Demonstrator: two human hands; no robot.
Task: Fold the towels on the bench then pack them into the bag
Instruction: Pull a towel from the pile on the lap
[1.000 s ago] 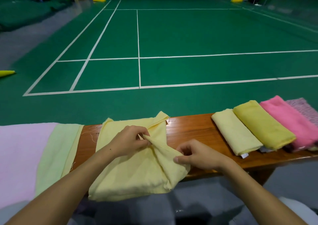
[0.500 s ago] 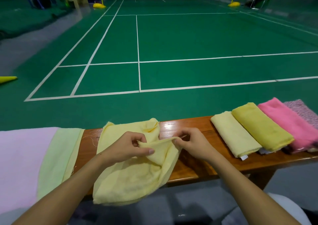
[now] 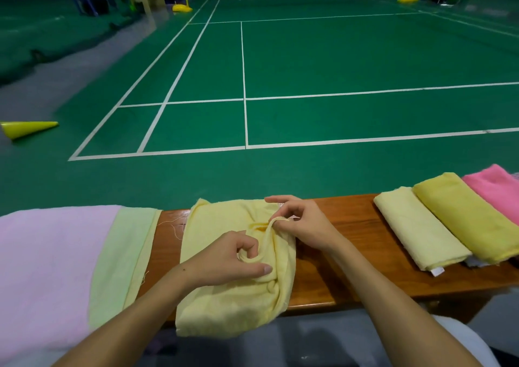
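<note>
A pale yellow towel (image 3: 222,296) lies crumpled across the wooden bench (image 3: 345,254), its near part hanging over the front edge. My left hand (image 3: 230,260) pinches a bunched fold of it near the middle. My right hand (image 3: 297,223) pinches the towel's raised edge a little farther back and to the right. Folded towels lie in a row on the bench's right end: a pale yellow one (image 3: 418,229), a darker yellow one (image 3: 471,215) and a pink one (image 3: 497,187). No bag is in view.
A pink towel (image 3: 47,276) and a light green towel (image 3: 123,257) are spread over the bench's left end. Beyond the bench is a green court floor with white lines. A yellow cone (image 3: 25,128) lies on the floor at the far left.
Both hands shifted their pinches along the yellow towel: the right hand moved back and up onto the bench, the left hand came toward the middle. The towel is now more bunched between them.
</note>
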